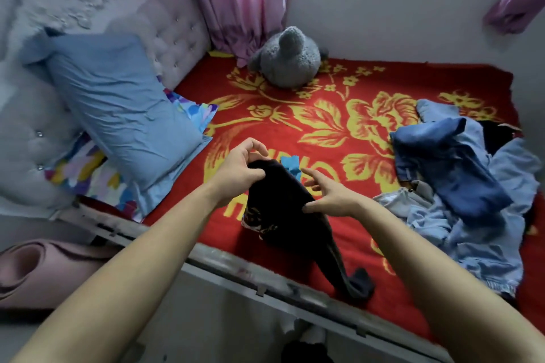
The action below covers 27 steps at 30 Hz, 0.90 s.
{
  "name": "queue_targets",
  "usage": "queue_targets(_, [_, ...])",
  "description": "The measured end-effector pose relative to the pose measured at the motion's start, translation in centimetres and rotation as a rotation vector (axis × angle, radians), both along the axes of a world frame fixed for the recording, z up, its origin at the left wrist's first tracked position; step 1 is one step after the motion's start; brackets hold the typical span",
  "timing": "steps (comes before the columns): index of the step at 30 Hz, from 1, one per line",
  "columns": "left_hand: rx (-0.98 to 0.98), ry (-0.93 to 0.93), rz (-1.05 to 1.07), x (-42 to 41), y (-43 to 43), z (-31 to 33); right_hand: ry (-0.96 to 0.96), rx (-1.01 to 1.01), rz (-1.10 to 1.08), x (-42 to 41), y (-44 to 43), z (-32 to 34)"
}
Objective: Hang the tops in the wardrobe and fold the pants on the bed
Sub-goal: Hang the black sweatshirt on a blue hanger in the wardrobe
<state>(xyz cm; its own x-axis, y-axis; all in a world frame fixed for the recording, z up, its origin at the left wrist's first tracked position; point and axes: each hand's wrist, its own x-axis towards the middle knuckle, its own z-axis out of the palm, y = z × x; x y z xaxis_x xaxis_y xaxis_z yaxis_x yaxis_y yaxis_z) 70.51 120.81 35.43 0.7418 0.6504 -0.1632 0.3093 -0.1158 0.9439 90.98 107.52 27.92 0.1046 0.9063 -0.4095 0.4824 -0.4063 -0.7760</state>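
A black garment (290, 209) with a pale print near its left edge hangs over the red floral bedspread (324, 127), its lower end trailing to the bed's front edge. My left hand (239, 168) grips its top end with curled fingers. My right hand (330, 194) pinches its right side with the thumb, the other fingers spread. A bit of light blue cloth (290, 163) shows behind the garment's top. A pile of blue jeans and light blue clothes (460, 186) lies on the right of the bed.
A blue pillow (124, 115) leans on the tufted headboard at left. A grey plush toy (287, 59) sits at the back by the pink curtain (244, 0). A rolled pink mat (38, 271) lies on the floor at left. The bed's metal frame edge (265, 277) runs diagonally below.
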Motion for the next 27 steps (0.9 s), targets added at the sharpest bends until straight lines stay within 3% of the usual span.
queue_targets(3, [0.057,0.006,-0.051,-1.6,-0.7,2.1,-0.002,0.105,0.117,-2.9,1.7,2.6])
queue_targets(8, [0.240,0.125,0.008,-8.3,-1.2,3.9,-0.467,0.271,0.248,-7.0,2.9,5.9])
queue_targets(12, [0.468,0.356,-0.082,-15.4,-3.1,3.1,-0.633,0.548,0.221,-11.2,2.2,10.7])
queue_targets(15, [0.422,0.432,-0.144,-18.9,-5.0,3.0,-0.651,0.762,0.254,-16.2,1.3,13.7])
queue_targets(18, [0.434,0.685,-0.212,-23.5,-6.5,2.1,-0.550,0.981,0.135,-19.6,-0.3,17.4])
queue_targets(20, [0.406,0.666,-0.170,-26.7,-7.7,1.3,-0.535,1.076,0.081,-21.5,-1.3,19.6])
queue_targets(24, [0.806,0.743,-0.064,-30.7,-10.4,1.5,-0.539,1.074,0.138,-26.0,-1.9,21.2])
queue_targets(27, [0.869,0.858,0.067,-35.0,-11.2,1.4,-0.544,0.987,0.179,-29.3,-1.0,21.1])
